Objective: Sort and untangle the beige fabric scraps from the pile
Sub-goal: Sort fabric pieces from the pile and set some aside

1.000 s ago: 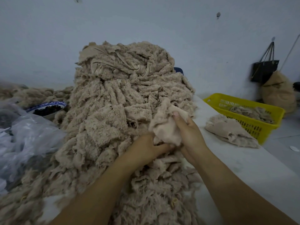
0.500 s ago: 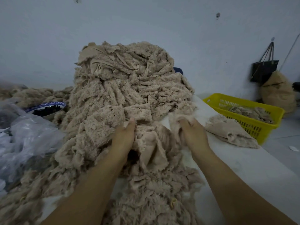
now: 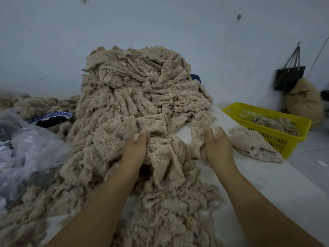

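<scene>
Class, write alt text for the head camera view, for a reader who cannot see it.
Two hands work at a tall pile of beige fabric scraps on a table: the left hand presses into it, the right hand grips a scrap. A yellow basket stands at right.

Both bare forearms stretched forward, hands apart

Left hand [image 3: 135, 150] stood on edge with fingers pretty much straight, pointing away. Right hand [image 3: 216, 145] had its fingers curled, pinching a beige fabric scrap [image 3: 196, 139] at the tips.
</scene>
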{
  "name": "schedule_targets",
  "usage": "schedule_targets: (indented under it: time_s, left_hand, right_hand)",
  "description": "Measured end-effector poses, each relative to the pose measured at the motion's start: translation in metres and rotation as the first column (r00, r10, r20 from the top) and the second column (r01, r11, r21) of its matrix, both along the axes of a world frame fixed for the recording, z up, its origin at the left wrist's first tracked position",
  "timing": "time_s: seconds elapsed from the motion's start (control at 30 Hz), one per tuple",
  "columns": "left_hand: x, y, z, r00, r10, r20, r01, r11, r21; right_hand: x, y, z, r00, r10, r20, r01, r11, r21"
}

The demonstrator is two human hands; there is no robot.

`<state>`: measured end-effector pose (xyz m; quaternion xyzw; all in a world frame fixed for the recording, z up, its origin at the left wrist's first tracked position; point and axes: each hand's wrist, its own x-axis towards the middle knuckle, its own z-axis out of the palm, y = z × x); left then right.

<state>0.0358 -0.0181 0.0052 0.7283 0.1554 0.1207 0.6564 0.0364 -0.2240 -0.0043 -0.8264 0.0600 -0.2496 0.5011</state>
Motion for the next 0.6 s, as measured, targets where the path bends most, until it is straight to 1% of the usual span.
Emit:
schedule_targets:
  time_s: [0.03, 0.07, 0.1, 0.13, 0.17, 0.2, 0.27, 0.33, 0.37, 0.4, 0.43, 0.47, 0.5, 0.53, 0.57, 0.6]
  left_hand:
    - [-0.001, 0.000, 0.001, 1.000, -0.006, 0.002, 0.006, 1.000, -0.004]
    - [0.000, 0.000, -0.001, 1.000, -0.011, 0.004, 0.011, 1.000, -0.005]
    - [0.000, 0.001, -0.001, 1.000, -0.012, 0.006, 0.013, 1.000, -0.011]
    - [0.001, 0.001, -0.002, 1.000, -0.010, 0.004, 0.010, 1.000, -0.025]
    - [0.001, 0.001, -0.001, 1.000, 0.003, 0.007, -0.002, 0.999, -0.046]
    - [0.002, 0.002, -0.002, 1.000, 0.019, 0.008, -0.019, 0.998, -0.061]
    - [0.003, 0.003, -0.002, 0.999, 0.040, -0.001, -0.040, 0.997, -0.065]
    - [0.003, 0.002, -0.004, 1.000, 0.023, 0.003, -0.023, 0.998, -0.061]
    - [0.003, 0.002, -0.003, 1.000, 0.021, -0.010, -0.022, 0.998, -0.062]
    - [0.002, 0.001, -0.004, 0.999, 0.026, -0.031, -0.028, 0.998, -0.064]
    - [0.003, 0.001, -0.005, 0.999, 0.026, -0.034, -0.028, 0.998, -0.062]
    - [0.005, 0.002, -0.007, 0.999, 0.028, -0.024, -0.029, 0.998, -0.047]
    - [0.007, 0.002, -0.008, 1.000, 0.028, -0.012, -0.029, 0.999, -0.036]
    - [0.007, 0.002, -0.008, 0.999, 0.032, -0.004, -0.032, 0.999, -0.031]
    - [0.007, 0.001, -0.008, 0.999, 0.041, -0.001, -0.041, 0.999, -0.033]
    - [0.007, 0.000, -0.009, 0.999, 0.041, -0.003, -0.041, 0.998, -0.037]
  right_hand:
    - [0.002, -0.001, -0.003, 0.999, 0.004, -0.036, -0.008, 0.995, -0.102]
    - [0.004, -0.002, -0.006, 0.992, -0.003, -0.126, -0.029, 0.967, -0.254]
    - [0.005, -0.003, -0.010, 0.969, -0.034, -0.243, -0.075, 0.901, -0.426]
    - [0.004, -0.004, -0.014, 0.934, -0.078, -0.349, -0.148, 0.806, -0.574]
    - [0.003, -0.003, -0.016, 0.905, -0.104, -0.413, -0.211, 0.733, -0.647]
    - [0.002, -0.002, -0.016, 0.886, -0.106, -0.451, -0.249, 0.713, -0.656]
    - [0.003, -0.002, -0.014, 0.881, -0.052, -0.470, -0.278, 0.747, -0.604]
    - [0.005, -0.003, -0.014, 0.865, -0.023, -0.501, -0.295, 0.784, -0.546]
    - [0.006, -0.002, -0.013, 0.860, 0.013, -0.510, -0.301, 0.821, -0.486]
    - [0.008, -0.002, -0.013, 0.867, 0.063, -0.494, -0.279, 0.884, -0.377]
    - [0.010, -0.001, -0.011, 0.893, 0.117, -0.434, -0.214, 0.960, -0.182]
    - [0.011, -0.004, -0.007, 0.934, 0.162, -0.319, -0.129, 0.984, 0.122]
    - [0.010, -0.007, 0.000, 0.974, 0.157, -0.162, -0.068, 0.888, 0.455]
    - [0.009, -0.013, 0.008, 0.996, 0.094, 0.000, -0.065, 0.692, 0.719]
    - [0.010, -0.018, 0.012, 0.992, 0.029, 0.127, -0.125, 0.467, 0.875]
    - [0.010, -0.023, 0.011, 0.982, 0.005, 0.191, -0.184, 0.300, 0.936]
